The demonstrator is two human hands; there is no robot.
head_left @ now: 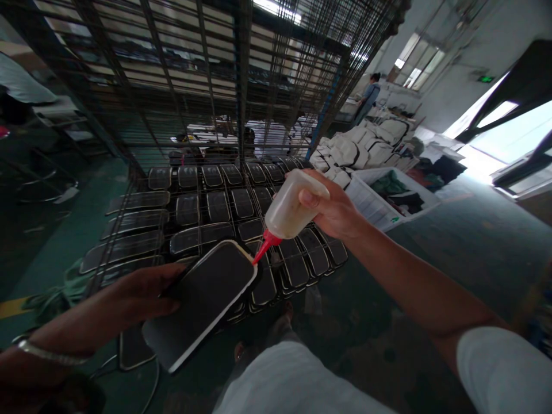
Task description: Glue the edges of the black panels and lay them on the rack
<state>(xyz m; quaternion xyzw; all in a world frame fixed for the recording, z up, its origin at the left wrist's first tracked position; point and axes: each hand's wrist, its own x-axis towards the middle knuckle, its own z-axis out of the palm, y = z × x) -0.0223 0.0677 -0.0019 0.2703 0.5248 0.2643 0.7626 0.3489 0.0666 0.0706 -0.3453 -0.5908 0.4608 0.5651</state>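
Note:
My left hand [149,296] grips a dark rounded panel [211,293] by its left side, thumb on top and fingers beneath. A pale line runs around the panel's edge. In my right hand [330,207] is a cloudy plastic squeeze bottle [293,204] with a red nozzle, tipped downward. The nozzle tip [255,261] meets the panel's edge at its upper right corner. Yellowish liquid shows low in the bottle. Beneath my hands, many similar dark panels [218,204] lie in rows on a wire rack.
A tall wire rack frame [241,86] rises just ahead. To the right stand a white crate [377,201] with cloth in it and a pile of white padded pieces [357,146]. A person [368,98] is farther back. Green cloth [60,293] lies on the floor at left.

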